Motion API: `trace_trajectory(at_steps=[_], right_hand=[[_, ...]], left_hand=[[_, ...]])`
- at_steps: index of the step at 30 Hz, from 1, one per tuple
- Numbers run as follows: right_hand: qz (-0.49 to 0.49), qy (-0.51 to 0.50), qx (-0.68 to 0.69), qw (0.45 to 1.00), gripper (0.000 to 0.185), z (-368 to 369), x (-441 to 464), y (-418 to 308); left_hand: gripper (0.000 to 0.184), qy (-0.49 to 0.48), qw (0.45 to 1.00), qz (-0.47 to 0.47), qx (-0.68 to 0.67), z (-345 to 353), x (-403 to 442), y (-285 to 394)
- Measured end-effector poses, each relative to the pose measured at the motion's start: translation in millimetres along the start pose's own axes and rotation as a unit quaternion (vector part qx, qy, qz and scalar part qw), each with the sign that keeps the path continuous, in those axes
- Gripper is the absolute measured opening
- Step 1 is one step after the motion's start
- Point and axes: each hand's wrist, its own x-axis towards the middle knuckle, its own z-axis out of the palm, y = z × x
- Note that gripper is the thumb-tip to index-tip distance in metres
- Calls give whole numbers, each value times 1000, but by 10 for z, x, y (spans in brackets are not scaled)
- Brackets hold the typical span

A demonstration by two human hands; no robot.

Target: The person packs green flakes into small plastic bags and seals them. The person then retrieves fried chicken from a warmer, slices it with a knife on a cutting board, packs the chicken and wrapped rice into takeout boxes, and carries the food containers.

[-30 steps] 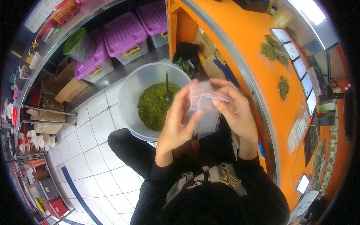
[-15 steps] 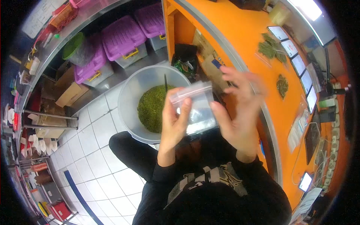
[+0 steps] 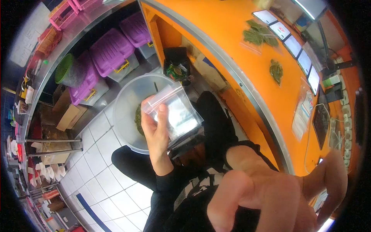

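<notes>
My left hand [image 3: 156, 129] is closed on a stack of small clear zip-lock bags [image 3: 179, 116], thumb across the front below the seal strips. Behind and below them stands a big translucent tub [image 3: 125, 102]. Green chopped plant matter [image 3: 138, 120] shows inside it, mostly hidden by the bags and hand, and a dark thin handle [image 3: 155, 86] rises from it. Large and close to the camera at the lower right is my right hand [image 3: 270, 193]. Its fingers are bent but spread apart, and I see nothing between them.
An orange counter [image 3: 247, 73] curves along the right, with bagged leaves [image 3: 259, 34], another filled bag [image 3: 276, 72] and several phones [image 3: 292, 45]. Purple-lidded boxes [image 3: 110, 54] sit under the left counter. A black bin [image 3: 176, 62] stands behind the tub.
My right hand has left the bags and come down and towards the camera, growing large. My left hand still holds the bags, now tilted. The view has shifted to the right.
</notes>
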Motion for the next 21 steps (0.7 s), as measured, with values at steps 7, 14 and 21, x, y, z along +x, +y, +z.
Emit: trace_trajectory(at_steps=[7, 14, 21], right_hand=[[-9, -1, -25, 1000, 57, 63, 5, 35], [-42, 35, -74, 996, 67, 64, 16, 68], [-101, 181, -296, 932, 77, -96, 104, 408]], left_hand=[[25, 0, 999, -34, -11, 54, -26, 79], [25, -3, 999, -32, -11, 50, -24, 107], [29, 55, 998, 6, -26, 55, -35, 78]])
